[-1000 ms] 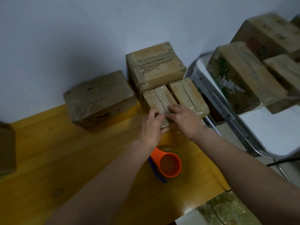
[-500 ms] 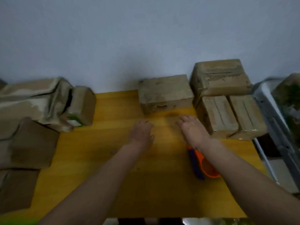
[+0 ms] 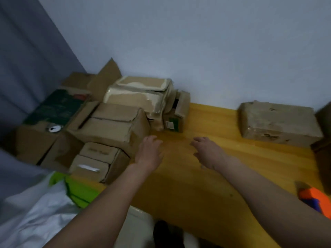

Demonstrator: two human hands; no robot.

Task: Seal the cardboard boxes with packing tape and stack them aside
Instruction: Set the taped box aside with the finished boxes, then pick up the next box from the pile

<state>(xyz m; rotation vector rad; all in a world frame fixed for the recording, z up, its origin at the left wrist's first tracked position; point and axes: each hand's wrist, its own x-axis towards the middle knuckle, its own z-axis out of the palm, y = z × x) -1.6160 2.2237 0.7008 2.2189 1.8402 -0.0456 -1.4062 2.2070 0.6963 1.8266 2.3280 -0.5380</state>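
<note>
A pile of several worn cardboard boxes fills the left end of the yellow wooden table. The nearest large box has loose top flaps, and a small box lies in front of it. My left hand hovers empty with relaxed fingers just right of that large box. My right hand is also empty, fingers spread over the bare tabletop. A sealed flat box sits against the wall at the right. The orange and blue tape dispenser lies at the right edge.
A torn, pale box and a small box with a green label stand at the back by the wall. A dark green printed box lies far left. White plastic and green fabric lie below the table's left corner.
The view has swung left from the sealed boxes to the unsealed pile. Both hands left the small sealed box and moved left across the table, empty.
</note>
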